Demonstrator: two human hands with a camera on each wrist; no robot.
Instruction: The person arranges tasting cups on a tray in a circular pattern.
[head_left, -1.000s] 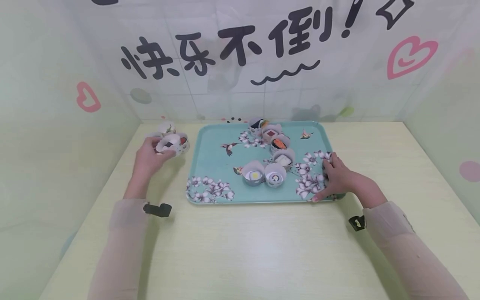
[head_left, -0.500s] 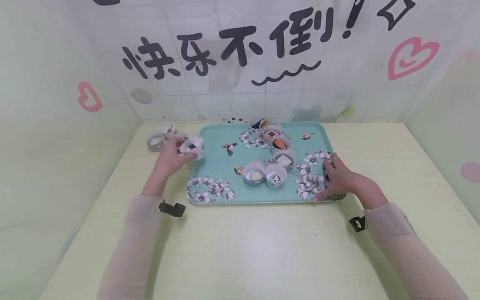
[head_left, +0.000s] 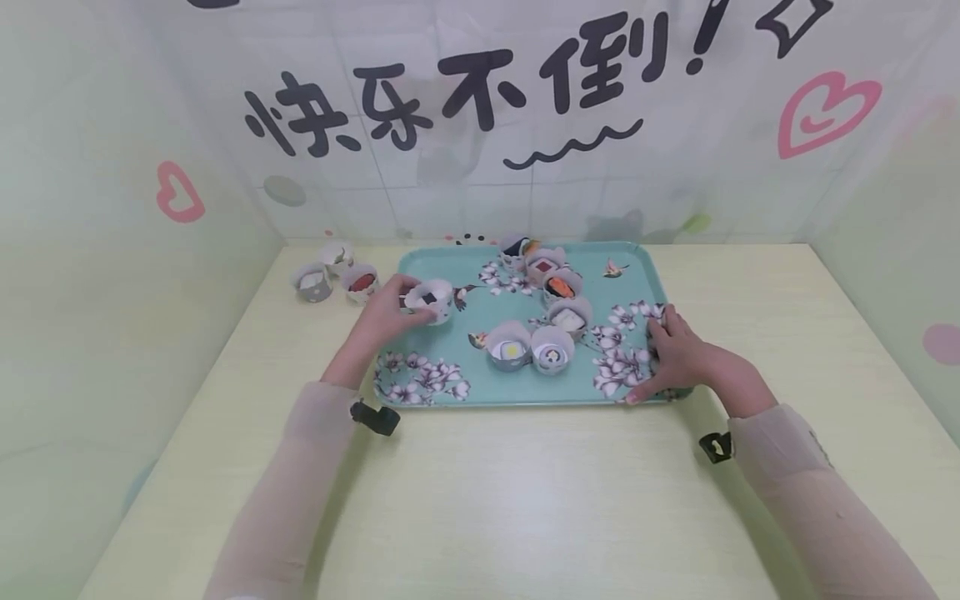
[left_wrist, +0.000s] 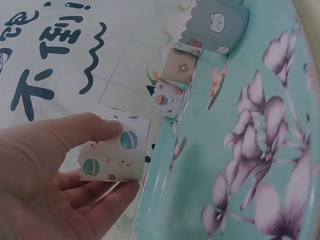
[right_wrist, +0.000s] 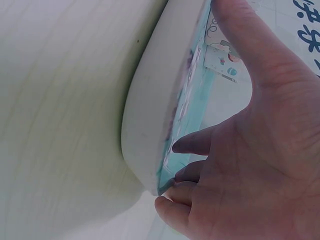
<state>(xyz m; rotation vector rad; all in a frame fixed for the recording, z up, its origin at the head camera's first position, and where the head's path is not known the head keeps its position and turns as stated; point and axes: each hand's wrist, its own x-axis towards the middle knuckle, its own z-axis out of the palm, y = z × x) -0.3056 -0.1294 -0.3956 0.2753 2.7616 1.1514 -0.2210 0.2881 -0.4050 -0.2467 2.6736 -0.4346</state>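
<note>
In the head view my left hand (head_left: 382, 317) holds a white paper baking cup (head_left: 437, 310) over the left part of the turquoise tray (head_left: 438, 354). A small dark piece lies inside the cup. In the left wrist view, thumb and fingers pinch the cup (left_wrist: 122, 155) from both sides; its wall has blue macaron prints. My right hand (head_left: 678, 362) rests on the tray's right front corner with its fingers spread. In the right wrist view, fingertips (right_wrist: 187, 142) touch the tray's edge (right_wrist: 150, 105). Whether the held cup touches the tray cannot be told.
Several filled paper cups stand in a bent row on the tray, from a dark-filled cup (head_left: 513, 250) at the back to a yellow-centred cup (head_left: 507, 347) at the front. Three more stand left of the tray, including a red-filled cup (head_left: 361, 283). A printed wall hanging (head_left: 465, 200) is behind.
My left hand has carried the baking cup rightward from the group left of the tray to above the tray. The right hand has stayed on the corner.
</note>
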